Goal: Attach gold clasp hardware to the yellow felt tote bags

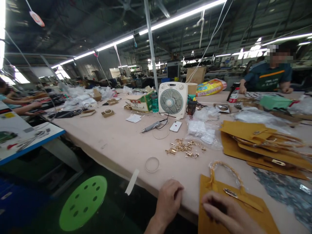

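Observation:
My left hand (169, 201) rests at the table's front edge with its fingers curled, just left of a mustard-yellow bag (253, 211). My right hand (226, 213) lies on that bag, fingers bent and pressed onto the fabric. The bag has a braided handle (225, 170) and a metal clasp (231, 194). A scatter of small gold metal fittings (184, 148) lies further out on the pink table (117, 143). What my left hand's fingers hold, if anything, is hidden.
A stack of yellow bags (263, 146) lies right. A white fan (172, 100), a phone (175, 126), a pen-like tool (151, 126), plastic bags (203, 130) and a tape ring (152, 164) sit mid-table. A green stool (83, 203) stands below. A person (270, 74) works far right.

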Motion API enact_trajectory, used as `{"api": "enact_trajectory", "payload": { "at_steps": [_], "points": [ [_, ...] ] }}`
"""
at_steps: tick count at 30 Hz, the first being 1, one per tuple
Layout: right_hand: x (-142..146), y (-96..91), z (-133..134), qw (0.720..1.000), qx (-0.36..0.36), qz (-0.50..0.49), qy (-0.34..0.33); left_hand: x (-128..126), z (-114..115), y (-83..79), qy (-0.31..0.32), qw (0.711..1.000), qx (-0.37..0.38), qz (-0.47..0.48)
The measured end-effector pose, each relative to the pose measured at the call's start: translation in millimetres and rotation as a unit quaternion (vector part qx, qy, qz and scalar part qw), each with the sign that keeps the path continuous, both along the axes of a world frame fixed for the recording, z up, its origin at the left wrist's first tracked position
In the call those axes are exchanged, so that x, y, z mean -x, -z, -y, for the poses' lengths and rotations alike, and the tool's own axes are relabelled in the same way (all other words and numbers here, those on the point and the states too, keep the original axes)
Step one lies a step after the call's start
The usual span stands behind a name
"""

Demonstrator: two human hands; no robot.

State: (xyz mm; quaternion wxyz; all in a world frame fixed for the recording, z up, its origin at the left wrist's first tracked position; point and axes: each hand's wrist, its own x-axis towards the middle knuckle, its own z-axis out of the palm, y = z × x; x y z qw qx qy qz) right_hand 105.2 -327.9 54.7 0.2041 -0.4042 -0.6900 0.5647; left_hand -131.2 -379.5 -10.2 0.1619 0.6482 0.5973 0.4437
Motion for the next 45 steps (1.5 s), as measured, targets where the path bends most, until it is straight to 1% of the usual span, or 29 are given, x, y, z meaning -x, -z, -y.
{"api": "enact_trajectory", "payload": {
  "at_steps": [2,3,5,6,8,10,12,14,16,19,22,25,28,30,32,34,36,39,41,43,45],
  "points": [
    [39.5,-3.3,-32.4,0.997,-0.055,-0.053,-0.026,-3.2,1.1,4.2,0.002,0.998,-0.019,-0.057],
    [58.3,-1.5,-48.1,0.994,-0.082,-0.071,-0.017,-4.9,1.4,6.5,-0.003,0.997,-0.030,-0.077],
    [93.2,8.6,-77.2,0.986,-0.139,-0.086,0.025,-7.0,1.6,11.8,-0.013,0.994,-0.049,-0.100],
    [109.1,15.7,-89.7,0.981,-0.170,-0.079,0.047,-7.3,1.2,14.8,-0.017,0.992,-0.058,-0.108],
    [137.1,30.7,-108.9,0.971,-0.223,-0.056,0.070,-6.4,-0.5,21.8,-0.017,0.989,-0.077,-0.122],
    [159.7,43.3,-119.5,0.961,-0.259,-0.021,0.093,-4.7,-3.1,29.9,-0.012,0.987,-0.096,-0.128],
    [176.8,51.5,-123.4,0.951,-0.277,0.025,0.134,-3.2,-6.1,38.2,-0.010,0.986,-0.104,-0.130],
    [188.5,56.0,-123.8,0.939,-0.284,0.071,0.178,-2.4,-8.7,45.1,-0.013,0.985,-0.103,-0.135],
    [195.0,58.2,-123.6,0.931,-0.288,0.095,0.203,-2.1,-10.9,49.7,-0.017,0.984,-0.103,-0.145],
    [195.5,60.4,-124.2,0.927,-0.293,0.069,0.222,-1.3,-13.0,52.0,-0.020,0.981,-0.114,-0.158],
    [186.2,64.0,-123.6,0.934,-0.298,0.007,0.196,-0.4,-13.8,50.1,-0.019,0.978,-0.126,-0.163],
    [169.5,69.2,-118.7,0.941,-0.301,-0.031,0.152,-1.5,-13.1,45.7,-0.022,0.978,-0.127,-0.163],
    [149.3,74.5,-110.7,0.946,-0.292,-0.057,0.128,-5.0,-11.1,40.3,-0.021,0.980,-0.126,-0.155],
    [136.4,76.8,-105.7,0.950,-0.275,-0.062,0.133,-7.8,-9.5,35.7,-0.022,0.983,-0.114,-0.144],
    [125.5,77.7,-102.3,0.955,-0.245,-0.072,0.149,-9.8,-8.5,29.7,-0.022,0.988,-0.085,-0.124],
    [117.1,77.6,-100.4,0.961,-0.209,-0.089,0.161,-9.7,-9.3,22.5,-0.014,0.995,-0.046,-0.088],
    [111.4,76.8,-99.6,0.965,-0.177,-0.106,0.162,-7.2,-13.5,15.3,-0.023,0.999,-0.003,-0.027],
    [106.1,75.0,-98.8,0.966,-0.143,-0.140,0.165,-0.1,-27.6,6.7,-0.073,0.993,0.050,0.079],
    [103.7,73.3,-98.3,0.963,-0.117,-0.172,0.169,5.2,-42.0,3.2,-0.099,0.984,0.064,0.133],
    [101.7,71.2,-97.7,0.959,-0.090,-0.204,0.174,9.6,-58.7,1.4,-0.093,0.976,0.072,0.183],
    [99.8,69.1,-97.5,0.956,-0.063,-0.233,0.165,12.5,-75.3,1.2,-0.055,0.964,0.082,0.247]
  ]
}}
